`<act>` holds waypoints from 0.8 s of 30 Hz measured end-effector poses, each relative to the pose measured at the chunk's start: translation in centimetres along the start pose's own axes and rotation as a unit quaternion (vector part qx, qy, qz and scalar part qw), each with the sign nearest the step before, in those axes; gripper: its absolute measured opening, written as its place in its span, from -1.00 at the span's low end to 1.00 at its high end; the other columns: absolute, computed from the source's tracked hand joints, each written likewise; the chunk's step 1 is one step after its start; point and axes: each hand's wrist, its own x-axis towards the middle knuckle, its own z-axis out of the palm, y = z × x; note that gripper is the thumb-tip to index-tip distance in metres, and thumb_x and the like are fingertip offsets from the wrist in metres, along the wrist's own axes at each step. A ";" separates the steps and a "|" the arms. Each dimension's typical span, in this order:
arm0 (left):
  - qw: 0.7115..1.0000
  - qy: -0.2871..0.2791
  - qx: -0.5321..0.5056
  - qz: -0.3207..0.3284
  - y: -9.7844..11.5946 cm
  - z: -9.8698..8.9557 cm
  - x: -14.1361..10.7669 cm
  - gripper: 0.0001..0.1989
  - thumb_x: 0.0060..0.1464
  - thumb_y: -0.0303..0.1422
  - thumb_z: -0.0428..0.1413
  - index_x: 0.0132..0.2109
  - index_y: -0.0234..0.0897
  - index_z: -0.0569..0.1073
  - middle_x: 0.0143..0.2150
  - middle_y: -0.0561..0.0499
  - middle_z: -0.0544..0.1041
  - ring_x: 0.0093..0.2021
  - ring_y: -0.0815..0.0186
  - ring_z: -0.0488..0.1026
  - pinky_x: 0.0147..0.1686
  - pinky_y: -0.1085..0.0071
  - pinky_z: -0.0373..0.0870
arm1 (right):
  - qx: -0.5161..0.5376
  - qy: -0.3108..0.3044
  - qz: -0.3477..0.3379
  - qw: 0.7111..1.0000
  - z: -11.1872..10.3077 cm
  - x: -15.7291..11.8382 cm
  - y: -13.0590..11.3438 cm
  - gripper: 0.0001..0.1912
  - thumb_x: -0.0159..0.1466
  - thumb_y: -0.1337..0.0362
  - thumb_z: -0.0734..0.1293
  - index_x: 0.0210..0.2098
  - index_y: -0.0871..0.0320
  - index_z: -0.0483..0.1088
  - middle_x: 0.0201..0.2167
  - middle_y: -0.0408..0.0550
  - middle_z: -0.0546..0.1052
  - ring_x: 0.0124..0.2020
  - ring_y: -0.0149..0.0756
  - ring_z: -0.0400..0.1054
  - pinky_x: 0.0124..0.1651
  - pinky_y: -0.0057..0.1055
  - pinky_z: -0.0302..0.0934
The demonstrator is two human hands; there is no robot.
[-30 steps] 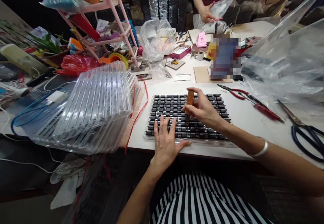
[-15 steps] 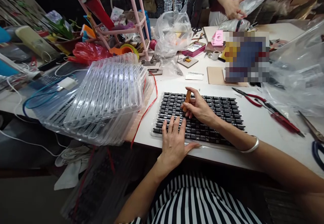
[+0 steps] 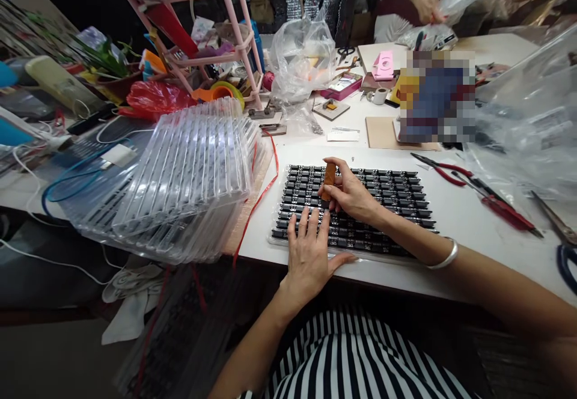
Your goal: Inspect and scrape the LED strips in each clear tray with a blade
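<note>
Rows of small black electronic parts fill a clear plastic tray at the table's front edge. My left hand lies flat on the tray's near left part, fingers spread over the lower rows and thumb along the front rim. Closed around a flat brown block, possibly wood, my right hand holds it upright over the middle-left rows. The block's lower end is at the parts; whether it presses on them I cannot tell.
Stacked clear trays stand left, beside a red strap. Red-handled pliers, a red-handled tool and scissors lie right. Behind are a pink rack and a plastic bag. A co-worker's hand handles plastic at the back.
My right hand has shifted slightly left with the brown block, whose broad side now faces me more. My left hand stays put. The co-worker's hands have moved up and right with the plastic.
</note>
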 end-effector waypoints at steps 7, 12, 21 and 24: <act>1.000 0.021 -0.012 0.010 -0.5 -0.6 -0.4 -0.14 0.03 0.11 0.06 0.27 -0.46 0.18 0.25 -0.34 0.27 0.35 -0.06 0.02 0.29 -0.09 -0.06 | 0.049 0.119 -0.059 0.990 -2.5 -3.9 -5.8 -0.29 0.20 0.27 0.30 0.26 0.00 -0.08 -0.29 -0.09 0.50 -0.55 -0.43 0.38 -0.61 -0.52 0.25; 0.998 0.030 0.006 -0.060 -4.2 -1.6 -2.2 -0.13 0.05 0.07 0.06 0.34 -0.39 0.05 0.33 -0.38 0.13 0.38 -0.12 -0.10 0.25 -0.19 -0.05 | 0.033 0.346 -0.104 0.932 -7.2 -10.7 -5.9 -0.26 0.09 0.30 0.39 0.22 -0.03 0.08 -0.40 -0.10 0.53 -0.45 -0.30 0.43 -0.66 -0.56 0.15; 0.997 -0.021 -0.022 -0.064 -5.9 -1.4 -3.0 -0.23 0.14 0.00 0.01 0.35 -0.33 0.03 0.36 -0.36 0.07 0.37 -0.02 0.00 0.25 -0.08 0.05 | 0.104 0.460 -0.019 0.882 -8.3 -14.3 0.5 -0.29 -0.09 0.34 0.45 0.05 -0.02 0.24 -0.46 -0.15 0.48 -0.59 -0.35 0.35 -0.74 -0.56 0.07; 0.997 -0.016 -0.035 -0.069 -5.5 -1.6 -2.8 -0.21 0.13 0.00 0.02 0.35 -0.35 0.01 0.37 -0.37 0.05 0.37 -0.04 -0.02 0.25 -0.09 0.05 | 0.098 0.473 -0.046 0.875 -7.9 -14.3 0.5 -0.30 -0.07 0.33 0.45 0.06 0.00 0.23 -0.43 -0.15 0.46 -0.56 -0.34 0.38 -0.74 -0.57 0.08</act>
